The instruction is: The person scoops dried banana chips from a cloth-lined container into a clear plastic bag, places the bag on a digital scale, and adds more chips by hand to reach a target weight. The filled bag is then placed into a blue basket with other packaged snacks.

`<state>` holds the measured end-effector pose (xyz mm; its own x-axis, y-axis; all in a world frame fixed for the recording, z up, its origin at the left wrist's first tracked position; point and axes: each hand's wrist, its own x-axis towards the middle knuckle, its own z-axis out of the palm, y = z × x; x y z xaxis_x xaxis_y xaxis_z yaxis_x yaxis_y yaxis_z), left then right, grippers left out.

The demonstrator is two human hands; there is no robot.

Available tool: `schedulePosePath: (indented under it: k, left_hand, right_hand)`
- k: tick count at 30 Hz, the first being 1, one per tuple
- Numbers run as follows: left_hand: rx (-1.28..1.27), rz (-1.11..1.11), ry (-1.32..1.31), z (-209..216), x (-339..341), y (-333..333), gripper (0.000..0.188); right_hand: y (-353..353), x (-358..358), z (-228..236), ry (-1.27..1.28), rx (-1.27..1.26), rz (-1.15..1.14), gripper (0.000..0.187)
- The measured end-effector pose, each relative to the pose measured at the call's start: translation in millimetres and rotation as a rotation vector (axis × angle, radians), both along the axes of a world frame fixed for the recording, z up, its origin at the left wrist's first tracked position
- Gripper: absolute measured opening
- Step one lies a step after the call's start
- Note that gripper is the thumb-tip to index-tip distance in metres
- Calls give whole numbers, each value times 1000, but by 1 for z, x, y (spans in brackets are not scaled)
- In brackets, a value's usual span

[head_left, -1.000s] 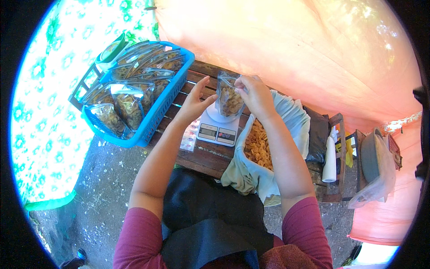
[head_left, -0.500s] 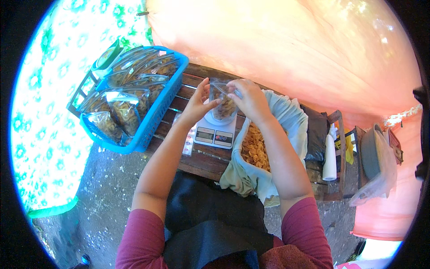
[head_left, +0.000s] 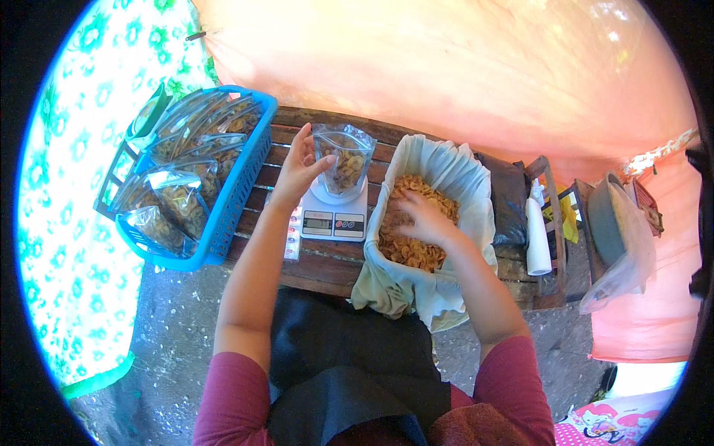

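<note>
A clear stand-up pouch (head_left: pixel 345 160), part filled with brown-yellow chips, stands upright on a white kitchen scale (head_left: pixel 334 212). At the pouch's left edge is my left hand (head_left: pixel 299 169), its fingers apart and the thumb overlapping the pouch's front. Whether the thumb presses on it, I cannot tell. To the right, a cloth-lined tub (head_left: pixel 476 195) holds a heap of golden-brown chips (head_left: pixel 413 255). My right hand (head_left: pixel 420 218) is down on the heap with its fingers spread, the fingertips among the chips.
A blue basket (head_left: pixel 242 178) full of packed pouches stands at the left on the slatted wooden bench (head_left: pixel 327 271). A strip of labels (head_left: pixel 292 236) lies left of the scale. Right of the tub are a black bag (head_left: pixel 500 201) and a white roll (head_left: pixel 537 241).
My right hand has left the pouch and moved down and right into the chips. The left hand remains by the pouch. The whole view has shifted somewhat.
</note>
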<state>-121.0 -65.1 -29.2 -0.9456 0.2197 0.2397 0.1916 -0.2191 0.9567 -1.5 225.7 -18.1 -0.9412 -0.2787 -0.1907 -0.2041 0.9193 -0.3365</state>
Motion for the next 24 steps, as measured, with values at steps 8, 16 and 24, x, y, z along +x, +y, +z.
schedulePosePath:
  k: [8, 16, 24]
  left_hand:
    - [-17, 38, -4, -4, 7, -15, 95]
    - [-22, 98, 6, 3, 13, -16, 90]
    - [-186, 511, 347, 20, 48, 0, 53]
  right_hand:
    - [27, 49, -7, -42, 51, -43, 51]
    - [40, 28, 11, -119, -284, -220, 33]
    - [51, 20, 49, -202, -695, -564, 23]
